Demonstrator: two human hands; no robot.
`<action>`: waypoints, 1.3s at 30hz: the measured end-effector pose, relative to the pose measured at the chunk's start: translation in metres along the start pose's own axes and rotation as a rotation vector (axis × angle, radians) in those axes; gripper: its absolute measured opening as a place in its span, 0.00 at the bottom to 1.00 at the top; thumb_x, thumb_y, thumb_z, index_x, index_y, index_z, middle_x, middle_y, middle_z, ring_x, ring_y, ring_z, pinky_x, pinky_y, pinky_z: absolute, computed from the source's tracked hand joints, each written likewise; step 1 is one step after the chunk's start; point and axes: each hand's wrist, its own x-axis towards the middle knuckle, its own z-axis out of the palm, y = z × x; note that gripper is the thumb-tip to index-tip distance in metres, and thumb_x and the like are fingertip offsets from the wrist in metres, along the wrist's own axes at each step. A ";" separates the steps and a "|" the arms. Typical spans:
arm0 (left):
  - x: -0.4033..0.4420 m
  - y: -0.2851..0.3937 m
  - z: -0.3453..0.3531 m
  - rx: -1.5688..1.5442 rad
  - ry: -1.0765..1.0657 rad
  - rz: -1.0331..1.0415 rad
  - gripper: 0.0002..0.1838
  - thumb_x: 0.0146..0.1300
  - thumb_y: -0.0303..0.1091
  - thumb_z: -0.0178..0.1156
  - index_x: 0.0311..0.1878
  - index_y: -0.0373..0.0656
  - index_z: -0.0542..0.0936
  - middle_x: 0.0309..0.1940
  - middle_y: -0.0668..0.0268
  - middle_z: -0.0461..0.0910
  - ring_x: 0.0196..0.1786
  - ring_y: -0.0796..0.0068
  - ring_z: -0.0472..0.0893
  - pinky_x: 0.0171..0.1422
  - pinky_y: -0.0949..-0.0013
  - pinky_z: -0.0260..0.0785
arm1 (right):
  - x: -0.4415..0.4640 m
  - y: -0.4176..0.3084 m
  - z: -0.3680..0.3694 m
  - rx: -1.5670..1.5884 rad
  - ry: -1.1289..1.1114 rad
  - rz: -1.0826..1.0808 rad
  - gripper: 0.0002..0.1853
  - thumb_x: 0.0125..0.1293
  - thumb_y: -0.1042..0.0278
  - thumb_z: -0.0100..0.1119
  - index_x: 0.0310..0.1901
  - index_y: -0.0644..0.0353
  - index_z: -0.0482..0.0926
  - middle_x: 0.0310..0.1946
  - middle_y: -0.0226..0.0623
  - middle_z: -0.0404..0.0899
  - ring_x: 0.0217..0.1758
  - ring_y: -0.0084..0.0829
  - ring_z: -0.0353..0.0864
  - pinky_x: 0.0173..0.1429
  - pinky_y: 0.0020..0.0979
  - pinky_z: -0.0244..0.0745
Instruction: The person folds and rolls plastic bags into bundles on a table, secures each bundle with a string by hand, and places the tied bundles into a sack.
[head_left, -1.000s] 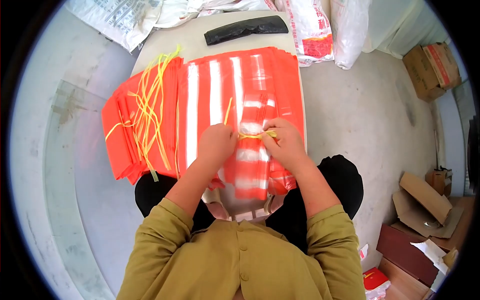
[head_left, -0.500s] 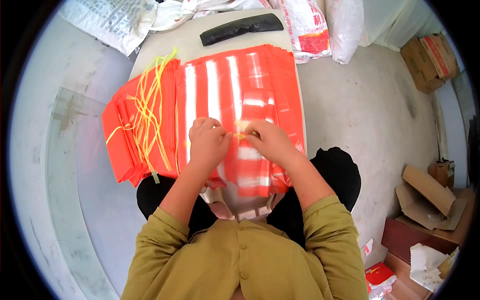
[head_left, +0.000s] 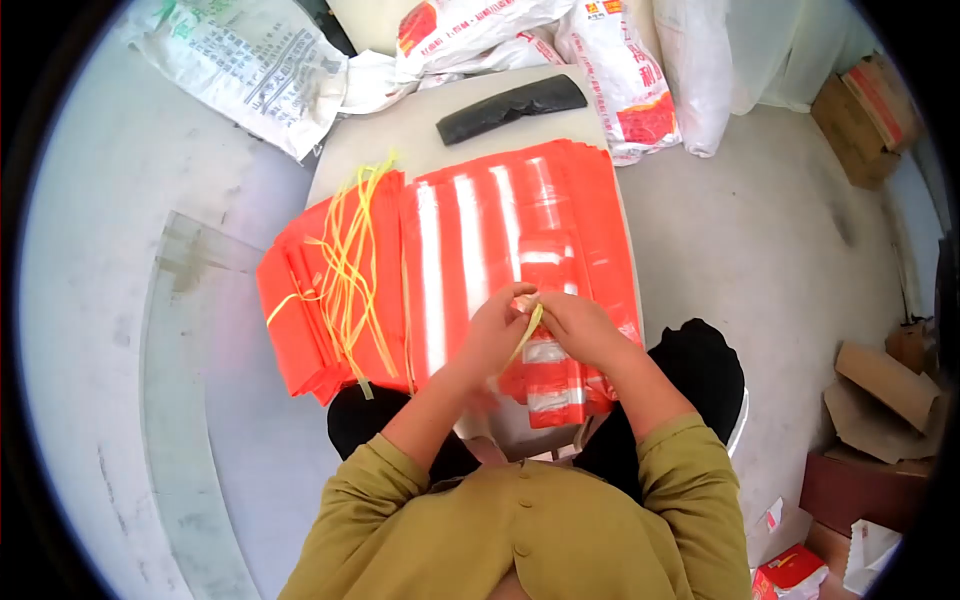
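One tie (head_left: 532, 327) is held over one bundle (head_left: 548, 263).
It is pinched by the fingers of the right hand (head_left: 583, 328); whether those of the left hand (head_left: 495, 335) are clamped on it cannot be told. The bundle is laid on one striped stack (head_left: 450, 255) on one desk (head_left: 400, 130), with one red pile (head_left: 300, 350), several loose ties (head_left: 345, 262) and one black roll (head_left: 512, 108).

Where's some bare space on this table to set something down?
The beige tabletop is bare left of the rolled black plastic, between the white printed sacks and flat red plastic stacks. The near side is crowded: those stacks, thin yellow strips, the left hand and right hand.
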 end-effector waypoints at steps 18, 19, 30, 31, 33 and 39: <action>0.005 -0.020 0.015 0.037 0.075 0.029 0.09 0.76 0.32 0.62 0.49 0.37 0.83 0.35 0.70 0.83 0.37 0.82 0.78 0.43 0.72 0.72 | 0.008 0.005 0.004 -0.034 0.129 -0.106 0.09 0.66 0.73 0.63 0.46 0.58 0.86 0.43 0.41 0.84 0.51 0.47 0.83 0.53 0.45 0.80; 0.005 -0.025 0.013 0.115 0.077 0.056 0.09 0.75 0.33 0.63 0.50 0.37 0.84 0.35 0.65 0.85 0.37 0.78 0.80 0.45 0.69 0.74 | 0.007 0.008 0.005 -0.056 0.137 -0.126 0.09 0.66 0.72 0.63 0.46 0.57 0.86 0.43 0.41 0.84 0.51 0.47 0.83 0.53 0.45 0.80; 0.000 -0.027 0.018 -0.065 0.152 -0.010 0.07 0.76 0.30 0.62 0.47 0.36 0.83 0.34 0.72 0.81 0.36 0.84 0.77 0.42 0.76 0.71 | 0.000 0.005 0.005 -0.141 0.159 -0.099 0.10 0.65 0.72 0.65 0.47 0.58 0.86 0.46 0.40 0.84 0.49 0.44 0.83 0.52 0.40 0.81; 0.002 -0.027 0.018 -0.059 0.168 -0.020 0.07 0.76 0.30 0.62 0.47 0.36 0.83 0.34 0.72 0.81 0.36 0.85 0.77 0.42 0.76 0.70 | 0.001 0.005 0.004 0.085 0.106 0.031 0.10 0.65 0.73 0.64 0.48 0.59 0.85 0.45 0.41 0.84 0.48 0.44 0.83 0.53 0.40 0.80; 0.004 -0.026 0.017 -0.079 0.178 -0.062 0.08 0.76 0.32 0.63 0.46 0.36 0.84 0.33 0.73 0.81 0.36 0.85 0.76 0.41 0.76 0.69 | 0.004 0.006 0.003 0.538 -0.009 0.294 0.10 0.66 0.75 0.62 0.48 0.60 0.84 0.45 0.43 0.84 0.47 0.43 0.83 0.53 0.39 0.79; 0.010 -0.029 0.015 -0.169 0.134 -0.113 0.10 0.76 0.35 0.64 0.45 0.36 0.84 0.32 0.73 0.82 0.34 0.85 0.76 0.39 0.76 0.68 | 0.002 -0.003 -0.010 0.238 -0.059 0.098 0.09 0.66 0.75 0.61 0.46 0.63 0.84 0.43 0.46 0.84 0.45 0.44 0.82 0.54 0.38 0.78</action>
